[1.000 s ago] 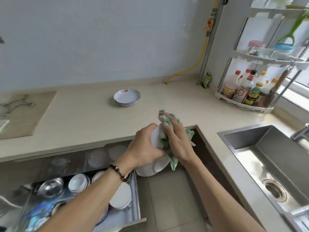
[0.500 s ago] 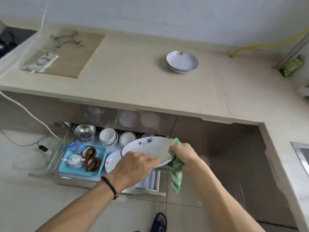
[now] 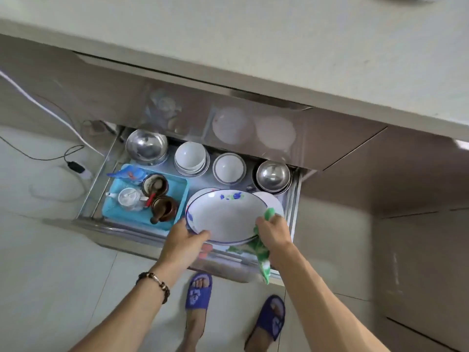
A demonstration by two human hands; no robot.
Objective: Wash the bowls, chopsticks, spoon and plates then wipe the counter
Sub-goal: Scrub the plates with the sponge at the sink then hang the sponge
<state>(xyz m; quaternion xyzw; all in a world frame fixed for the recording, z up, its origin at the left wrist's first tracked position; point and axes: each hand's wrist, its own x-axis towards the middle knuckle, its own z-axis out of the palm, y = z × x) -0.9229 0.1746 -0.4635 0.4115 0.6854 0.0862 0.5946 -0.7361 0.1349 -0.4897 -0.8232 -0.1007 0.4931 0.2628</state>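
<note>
Plate [image 3: 225, 215] sits over the open drawer [image 3: 294, 199], above another plate. Left hand [image 3: 184, 243] grips its near-left rim; right hand [image 3: 274, 231] clamps right rim through cloth [image 3: 262, 260]. Tray [image 3: 182, 196] just left; steel bowl [image 3: 272, 175] close behind.

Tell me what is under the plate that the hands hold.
Under the plate lies another white plate in the open drawer; only its edge shows. Anything lower is covered.

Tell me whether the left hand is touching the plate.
Touching. The head view shows the left hand gripping the near rim of the plate, thumb over its edge.
</note>
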